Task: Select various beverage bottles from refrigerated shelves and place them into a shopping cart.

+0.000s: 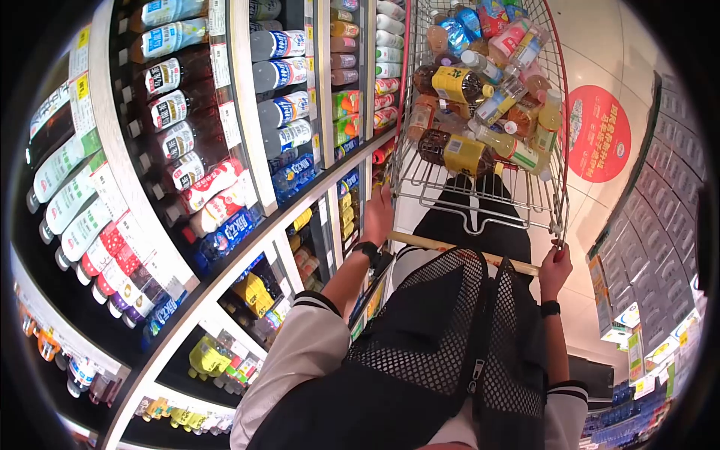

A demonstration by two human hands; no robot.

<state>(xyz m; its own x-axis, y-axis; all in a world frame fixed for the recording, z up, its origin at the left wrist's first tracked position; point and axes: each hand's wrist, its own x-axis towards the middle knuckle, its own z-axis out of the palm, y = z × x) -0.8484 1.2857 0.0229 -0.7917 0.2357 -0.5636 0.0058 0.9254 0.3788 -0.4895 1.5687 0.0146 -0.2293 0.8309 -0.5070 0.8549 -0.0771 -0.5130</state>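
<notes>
A metal shopping cart [517, 217] with red side edging stands in front of me, with a pale handle bar [427, 241] across its near end. At the cart's near left corner, my left hand [378, 216] is closed on the frame, its fingertips partly hidden. My right hand [555, 271] is closed around the near right corner. Piled in the basket are several drink bottles: a dark bottle with a yellow label [461, 154], another yellow-labelled bottle [454, 84], a blue bottle [454, 34] and a pink-labelled bottle [511, 37].
Shelves of bottled drinks [281, 75] run close along the left, with a long shelf edge [300, 202] beside the cart. Stacked grey cartons [660, 202] stand on the right. A round red floor sticker [600, 133] lies on the tiles right of the cart.
</notes>
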